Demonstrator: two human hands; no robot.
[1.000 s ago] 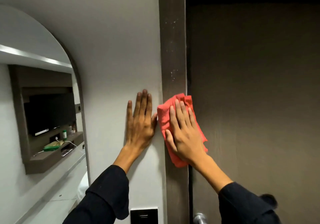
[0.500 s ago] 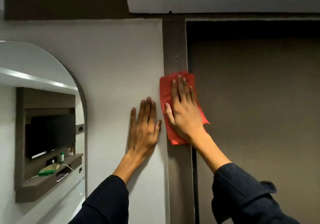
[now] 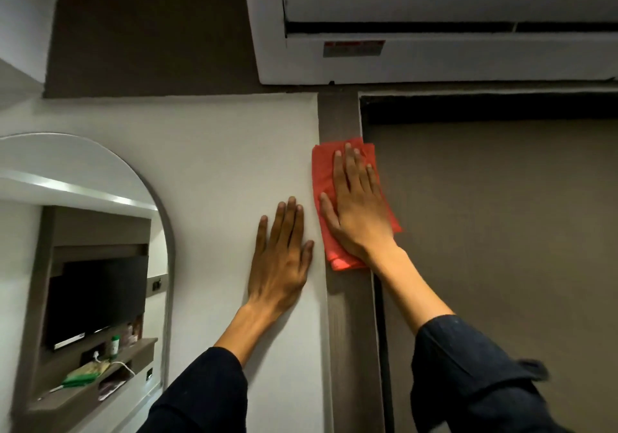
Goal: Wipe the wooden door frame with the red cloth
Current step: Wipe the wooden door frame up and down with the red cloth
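Note:
The dark wooden door frame [image 3: 351, 332] runs upright between the white wall and a brown door. A folded red cloth [image 3: 322, 172] lies flat against the frame's upper part, a short way below its top corner. My right hand [image 3: 359, 212] presses flat on the cloth with the fingers spread and pointing up. My left hand [image 3: 282, 258] rests flat on the white wall just left of the frame, fingers apart, holding nothing.
A white air-conditioning unit [image 3: 434, 58] hangs above the door frame. The brown door [image 3: 501, 232] fills the right side. An arched mirror [image 3: 83, 265] on the left wall reflects a television and a shelf with small items.
My right hand has slid the red cloth up the frame toward its top. My left hand stays on the wall, and the view has tilted upward.

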